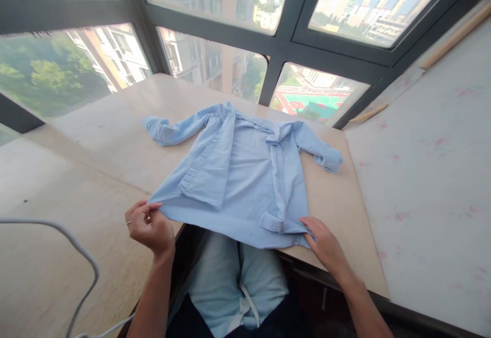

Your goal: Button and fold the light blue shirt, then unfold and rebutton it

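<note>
A light blue button-up shirt (251,169) lies spread on the tabletop, its collar toward the window and its hem toward me. The front hangs open, so the inside of the back shows. Both sleeves reach outward and look bunched or rolled at the ends. My left hand (151,225) pinches the hem's left corner just off the table's front edge. At the hem's right corner, my right hand (324,241) grips the cloth between thumb and fingers. Between my hands, the hem hangs slightly over the table edge, above my lap.
The pale tabletop (95,159) extends far to the left. A white cable (82,253) curves across its lower left. Dark-framed windows (215,26) stand behind the table, and a white floral-patterned wall (425,174) borders the right side.
</note>
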The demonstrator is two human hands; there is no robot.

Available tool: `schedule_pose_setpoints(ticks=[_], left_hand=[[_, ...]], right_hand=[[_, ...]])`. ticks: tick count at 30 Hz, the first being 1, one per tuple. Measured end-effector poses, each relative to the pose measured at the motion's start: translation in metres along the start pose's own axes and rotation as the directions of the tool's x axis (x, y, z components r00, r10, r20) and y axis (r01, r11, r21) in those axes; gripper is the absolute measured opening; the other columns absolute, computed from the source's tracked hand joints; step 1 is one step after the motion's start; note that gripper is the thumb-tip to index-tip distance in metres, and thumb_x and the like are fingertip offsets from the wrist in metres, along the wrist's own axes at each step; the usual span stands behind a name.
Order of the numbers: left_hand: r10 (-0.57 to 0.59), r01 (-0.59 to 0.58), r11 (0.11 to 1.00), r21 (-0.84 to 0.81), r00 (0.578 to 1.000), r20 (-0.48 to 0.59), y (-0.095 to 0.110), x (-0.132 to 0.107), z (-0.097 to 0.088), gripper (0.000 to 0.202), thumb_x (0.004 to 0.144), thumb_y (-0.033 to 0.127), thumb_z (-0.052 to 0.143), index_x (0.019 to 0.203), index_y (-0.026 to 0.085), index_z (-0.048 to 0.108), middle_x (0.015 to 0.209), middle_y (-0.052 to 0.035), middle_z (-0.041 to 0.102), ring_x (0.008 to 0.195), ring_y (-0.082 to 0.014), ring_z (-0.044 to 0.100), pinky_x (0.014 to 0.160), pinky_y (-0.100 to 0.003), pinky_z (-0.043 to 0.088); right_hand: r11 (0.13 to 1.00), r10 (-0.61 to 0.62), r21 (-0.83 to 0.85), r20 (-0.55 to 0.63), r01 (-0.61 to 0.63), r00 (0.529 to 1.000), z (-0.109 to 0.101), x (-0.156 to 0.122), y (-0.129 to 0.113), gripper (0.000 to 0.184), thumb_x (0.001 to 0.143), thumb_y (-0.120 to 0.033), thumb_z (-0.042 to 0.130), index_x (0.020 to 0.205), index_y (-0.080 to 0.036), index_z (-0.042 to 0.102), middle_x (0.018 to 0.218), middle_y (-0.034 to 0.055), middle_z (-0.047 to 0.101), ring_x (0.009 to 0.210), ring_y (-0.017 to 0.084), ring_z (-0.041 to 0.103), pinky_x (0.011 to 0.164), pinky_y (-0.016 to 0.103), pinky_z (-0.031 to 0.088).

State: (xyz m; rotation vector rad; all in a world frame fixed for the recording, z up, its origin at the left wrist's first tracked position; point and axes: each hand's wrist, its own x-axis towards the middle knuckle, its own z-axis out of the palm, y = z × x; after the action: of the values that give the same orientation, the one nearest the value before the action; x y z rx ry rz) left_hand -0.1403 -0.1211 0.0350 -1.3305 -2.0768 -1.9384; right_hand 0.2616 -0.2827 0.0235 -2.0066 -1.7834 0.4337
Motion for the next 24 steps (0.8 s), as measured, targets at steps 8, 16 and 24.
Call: schedule_pose_setpoints(ticks=[8,16,24], left_hand=[[-0.195,0.116,0.939,0.324,0.955,0.223,-0.037,-0.018,-0.030,0.027,0.074,0.020,0.052,0.096,0.014,0.065,0.086,-0.0072,0.062,0.071,-0.0202,0.057,0.070,-0.037,0.051],[0.173,-0.491,0.830,0.264,0.676,0.716,0.016,-0.030,-0.011,0.057,0.085,0.028,0.050,0.139,0.013,0.045,0.146,-0.0203,0.045,0.141,-0.0346,0.035,0.112,-0.052,0.032],[-0.101,-0.523,0.751,0.402,0.511,0.854,0.032,-0.034,0.025,0.089,0.081,0.070,0.052,0.142,0.007,0.043,0.140,-0.0251,0.051,0.130,-0.0405,0.047,0.100,-0.049,0.042]], right_hand=[[0.995,0.102,0.045,-0.226,-0.094,0.969,-0.001,-0.033,0.014,0.029,0.089,-0.026,0.049,0.112,-0.019,0.066,0.101,0.0090,0.071,0.087,0.023,0.068,0.076,0.036,0.057],[0.989,-0.033,-0.149,-0.241,-0.003,0.970,0.005,-0.044,0.004,0.047,0.090,-0.022,0.046,0.136,-0.021,0.049,0.122,0.0139,0.059,0.114,0.029,0.058,0.098,0.051,0.050],[0.993,-0.069,0.102,0.059,0.063,0.996,0.026,-0.005,-0.045,0.077,0.087,-0.042,0.062,0.153,-0.025,0.027,0.151,0.0132,0.042,0.140,0.031,0.041,0.113,0.052,0.039]])
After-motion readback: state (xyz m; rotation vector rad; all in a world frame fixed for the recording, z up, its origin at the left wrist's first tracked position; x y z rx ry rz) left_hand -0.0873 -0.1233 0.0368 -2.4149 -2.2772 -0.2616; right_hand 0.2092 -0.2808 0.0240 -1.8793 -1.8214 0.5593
